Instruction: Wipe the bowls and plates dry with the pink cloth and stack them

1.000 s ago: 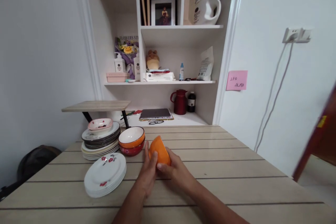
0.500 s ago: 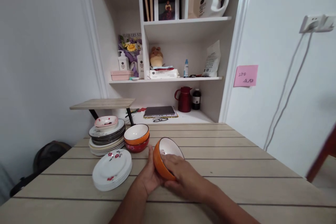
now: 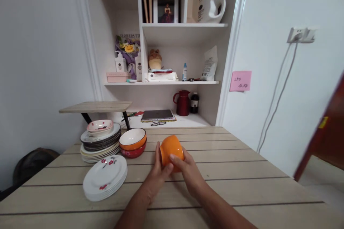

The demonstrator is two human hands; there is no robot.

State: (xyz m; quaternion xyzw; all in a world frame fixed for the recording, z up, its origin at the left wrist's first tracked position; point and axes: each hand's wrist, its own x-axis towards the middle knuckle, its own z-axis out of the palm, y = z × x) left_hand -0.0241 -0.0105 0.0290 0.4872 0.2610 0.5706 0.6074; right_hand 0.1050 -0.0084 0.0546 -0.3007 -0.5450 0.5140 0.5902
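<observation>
An orange bowl (image 3: 172, 147) is held over the middle of the table, tipped on its side so that its outer wall and base face up and right. My left hand (image 3: 159, 170) grips it at the rim, thumb on the outside. Around the base side, my right hand (image 3: 186, 168) is closed with its thumb across the orange wall. The bowl's white inside is turned out of sight. To the left, another orange bowl (image 3: 133, 139) with a white inside sits in a red bowl (image 3: 134, 151). Nearer me lies a stack of white plates (image 3: 106, 175) with red flowers.
Further left, a pink-dotted dish (image 3: 100, 126) tops a tall stack of plates (image 3: 100, 143), beside a small raised wooden stand (image 3: 95, 106). Behind the table (image 3: 242, 175), a shelf unit holds a laptop (image 3: 157, 114), glasses (image 3: 158, 123) and a red jug (image 3: 183, 103).
The bowl has been turned over from showing its white inside to showing its orange outside. My right hand has moved from inside the bowl to its outer wall. The view has swung slightly right.
</observation>
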